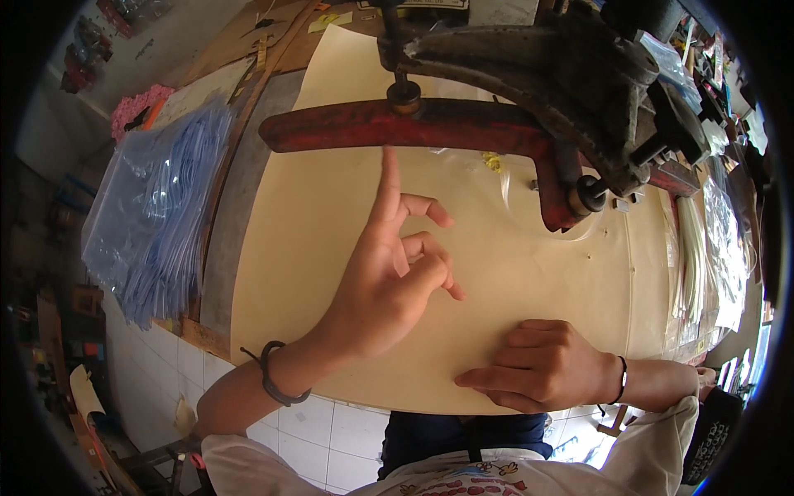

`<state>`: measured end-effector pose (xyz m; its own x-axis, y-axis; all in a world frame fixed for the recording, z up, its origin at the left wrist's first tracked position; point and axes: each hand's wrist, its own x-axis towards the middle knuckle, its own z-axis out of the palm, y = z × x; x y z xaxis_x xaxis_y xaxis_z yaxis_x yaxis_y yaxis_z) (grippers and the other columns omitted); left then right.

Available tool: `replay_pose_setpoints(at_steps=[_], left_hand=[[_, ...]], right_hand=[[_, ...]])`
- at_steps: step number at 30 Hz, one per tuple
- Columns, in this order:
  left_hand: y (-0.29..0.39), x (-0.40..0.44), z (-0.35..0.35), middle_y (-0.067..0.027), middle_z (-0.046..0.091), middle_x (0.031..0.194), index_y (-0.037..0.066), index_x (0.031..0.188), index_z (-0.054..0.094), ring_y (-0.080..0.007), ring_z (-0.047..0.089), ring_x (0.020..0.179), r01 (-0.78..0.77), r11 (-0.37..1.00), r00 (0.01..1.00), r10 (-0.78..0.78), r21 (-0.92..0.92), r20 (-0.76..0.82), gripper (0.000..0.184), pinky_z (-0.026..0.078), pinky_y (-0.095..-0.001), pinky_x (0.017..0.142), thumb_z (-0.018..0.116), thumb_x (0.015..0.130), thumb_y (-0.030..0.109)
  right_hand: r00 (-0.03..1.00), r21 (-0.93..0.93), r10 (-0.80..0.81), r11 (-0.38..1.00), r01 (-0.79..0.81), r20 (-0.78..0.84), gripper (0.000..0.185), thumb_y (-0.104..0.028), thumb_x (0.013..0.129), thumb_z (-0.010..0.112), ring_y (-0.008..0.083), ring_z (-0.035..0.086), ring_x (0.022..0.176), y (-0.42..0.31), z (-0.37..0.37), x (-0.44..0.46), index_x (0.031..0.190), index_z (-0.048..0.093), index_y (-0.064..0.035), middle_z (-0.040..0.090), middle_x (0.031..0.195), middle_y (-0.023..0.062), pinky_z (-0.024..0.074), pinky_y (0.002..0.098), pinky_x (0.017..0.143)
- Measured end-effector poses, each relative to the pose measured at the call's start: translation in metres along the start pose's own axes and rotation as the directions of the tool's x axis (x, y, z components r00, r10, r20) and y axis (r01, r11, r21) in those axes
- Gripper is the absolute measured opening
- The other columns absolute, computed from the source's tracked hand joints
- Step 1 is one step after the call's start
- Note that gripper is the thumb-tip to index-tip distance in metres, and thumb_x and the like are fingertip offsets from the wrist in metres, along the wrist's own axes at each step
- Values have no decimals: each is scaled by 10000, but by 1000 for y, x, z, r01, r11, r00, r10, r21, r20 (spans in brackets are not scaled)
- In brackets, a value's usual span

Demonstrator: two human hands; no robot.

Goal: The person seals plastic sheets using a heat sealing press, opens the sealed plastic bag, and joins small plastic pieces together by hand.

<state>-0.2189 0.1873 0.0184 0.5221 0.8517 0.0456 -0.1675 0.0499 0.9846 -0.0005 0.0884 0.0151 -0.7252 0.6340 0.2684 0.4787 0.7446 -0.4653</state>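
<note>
— Noticed what, head view?
— Saw left fingers [389,183] spread wide near the red bar [347,126]; right fingers [523,357] curled over the sheet [289,240], couldn't tell if holding anything.
— Feared?
— A pinch, from straying between bar and foot [404,99].

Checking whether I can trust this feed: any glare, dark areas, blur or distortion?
Head view: strong fisheye bowing, black corners; glare on the plastic bags at picture left; overexposed patches near the right edge; dim background far left; the dark metal arm shows little detail; left hand and right hand look fairly sharp.
</note>
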Motion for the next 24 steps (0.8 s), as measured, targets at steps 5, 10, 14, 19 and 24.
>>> replay_pose_setpoints(at_steps=[5, 10, 14, 19, 24], left_hand=[[1, 1, 1, -135, 494, 1168, 8, 1610, 117, -156, 590, 772, -27, 997, 999, 24, -73, -36, 764, 629, -423, 738, 458, 927, -40], [-1, 17, -13, -103, 572, 1115, -46, 1531, 318, -171, 637, 850, -6, 953, 971, -67, -302, -229, 542, 612, -388, 767, 516, 1047, 98], [3, 32, -24, -106, 654, 1172, -30, 1286, 589, -188, 677, 978, 9, 974, 936, -88, -227, -340, 311, 584, -341, 803, 568, 1055, 178], [-1, 41, -35, -115, 678, 1141, -34, 1152, 650, -179, 680, 923, 23, 993, 940, -61, -118, -336, 267, 582, -327, 778, 640, 1022, 199], [-5, 44, -35, -128, 686, 1078, -58, 1053, 675, -181, 685, 800, 0, 994, 948, -35, -110, -316, 249, 599, -339, 712, 648, 1017, 187]], right_hand=[[1000, 6, 3, 1000, -3, 1, 363, -171, 769, 754, 134, 600, 672, 0, 1, 0, 1130, 732, -144, 568, 723, -41, 509, 302, 615], [999, 14, 5, 1000, -5, -36, 344, -153, 777, 753, 141, 589, 636, 1, 5, -1, 1121, 745, -157, 566, 700, -44, 500, 305, 606], [999, 0, 14, 1000, -15, -39, 308, -133, 809, 745, 146, 563, 588, 0, 3, 0, 1113, 762, -185, 541, 646, -56, 476, 311, 584], [999, -9, -1, 1000, 1, -36, 319, -145, 800, 743, 143, 574, 616, 2, 4, -2, 1118, 749, -173, 541, 663, -52, 492, 309, 597], [1000, 5, 10, 1000, -10, -7, 364, -154, 761, 747, 124, 586, 655, 1, 1, -1, 1125, 738, -155, 540, 691, -52, 504, 291, 604]])
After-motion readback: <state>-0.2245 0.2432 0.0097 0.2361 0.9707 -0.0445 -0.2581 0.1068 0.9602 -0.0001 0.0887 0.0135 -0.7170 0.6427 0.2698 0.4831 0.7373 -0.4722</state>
